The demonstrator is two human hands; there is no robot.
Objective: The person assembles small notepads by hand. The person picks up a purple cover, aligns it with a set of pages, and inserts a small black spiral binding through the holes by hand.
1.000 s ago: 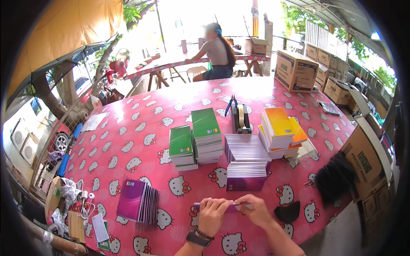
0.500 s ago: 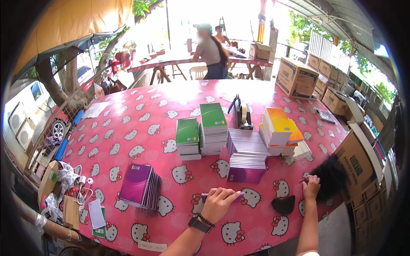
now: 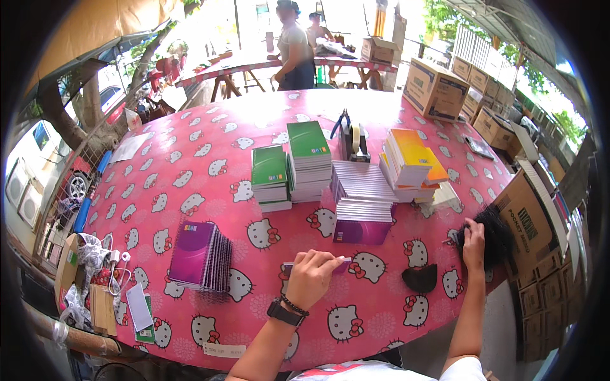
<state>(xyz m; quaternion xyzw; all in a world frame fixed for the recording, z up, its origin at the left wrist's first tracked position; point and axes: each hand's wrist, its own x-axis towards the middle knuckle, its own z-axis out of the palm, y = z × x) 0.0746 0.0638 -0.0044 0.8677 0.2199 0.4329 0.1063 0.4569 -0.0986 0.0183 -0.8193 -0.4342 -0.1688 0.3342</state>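
Note:
My left hand (image 3: 310, 277), with a dark watch and a beaded bracelet at the wrist, is closed round a thin purple notebook (image 3: 340, 265) held edge-up just above the table. Most of that notebook is hidden behind the fingers. At the right, my right hand (image 3: 474, 244) reaches to the near side of a tangled black heap (image 3: 495, 238), which looks like thin binding coils. Its fingers are bent in; what they pinch is too small to make out. A stack of purple spiral notebooks (image 3: 198, 255) stands to the left, and a purple-covered stack (image 3: 362, 231) lies ahead.
Beyond stand green notebook stacks (image 3: 308, 143), yellow-orange ones (image 3: 406, 152) and a tape dispenser (image 3: 359, 147) with blue pliers (image 3: 340, 122). A dark rounded piece (image 3: 420, 278) lies near my right forearm. Cardboard boxes (image 3: 435, 89) line the right side. People work at a far table.
My right hand has shifted up against the black heap. The left hand still holds the notebook. The whole view has tilted, and the far person has turned and straightened up.

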